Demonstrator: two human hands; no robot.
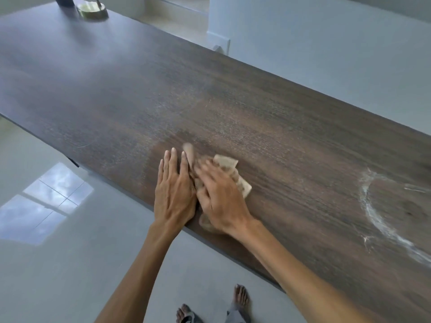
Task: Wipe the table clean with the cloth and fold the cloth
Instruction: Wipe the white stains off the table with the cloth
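A long dark wooden table (268, 108) runs from far left to near right. A small beige cloth (229, 167) lies bunched on it near the front edge. My right hand (221, 197) presses down on the cloth, blurred by motion, and covers most of it. My left hand (173, 194) rests flat on the table just left of the cloth, fingers extended and touching its left side. A curved white streak of residue (373, 213) marks the table surface at the right.
A yellowish bowl-like dish (92, 10) and a dark object (63, 1) stand at the table's far left end. A grey glossy floor (58, 241) lies in front of the table, with my bare feet (241, 297) on it. A white wall with a socket (220, 45) runs behind.
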